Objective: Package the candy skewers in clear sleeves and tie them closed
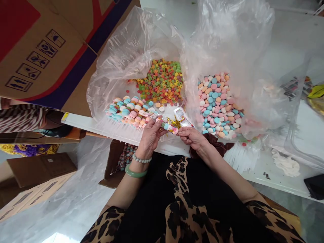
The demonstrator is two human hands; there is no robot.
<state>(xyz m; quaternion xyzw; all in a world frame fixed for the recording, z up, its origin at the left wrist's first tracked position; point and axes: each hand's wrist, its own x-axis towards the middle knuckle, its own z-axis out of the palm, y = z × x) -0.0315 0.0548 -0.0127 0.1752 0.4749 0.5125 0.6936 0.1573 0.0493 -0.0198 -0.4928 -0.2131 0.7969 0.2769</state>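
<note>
Between my hands is a small candy skewer in a clear printed wrapper (169,127), pastel pieces showing through. My left hand (152,132) is closed around one end of it. My right hand (190,136) pinches the other end with thumb and fingers. Gold twist ties (175,122) lie just behind the wrapper, beside a white printed packet (181,115). To the left, next to my left hand, rows of pastel marshmallow-like candies on white sticks (129,110) lie side by side. My fingers partly cover the wrapper's ends.
Farther back, an open clear plastic bag (113,74) holds colourful ring gummies (162,81). Another bag on the right has loose pastel candies (215,104). White sticks (241,157), a crumpled white cloth (286,162) and a black phone-like object (315,186) lie rightward. A large cardboard box (65,30) stands left.
</note>
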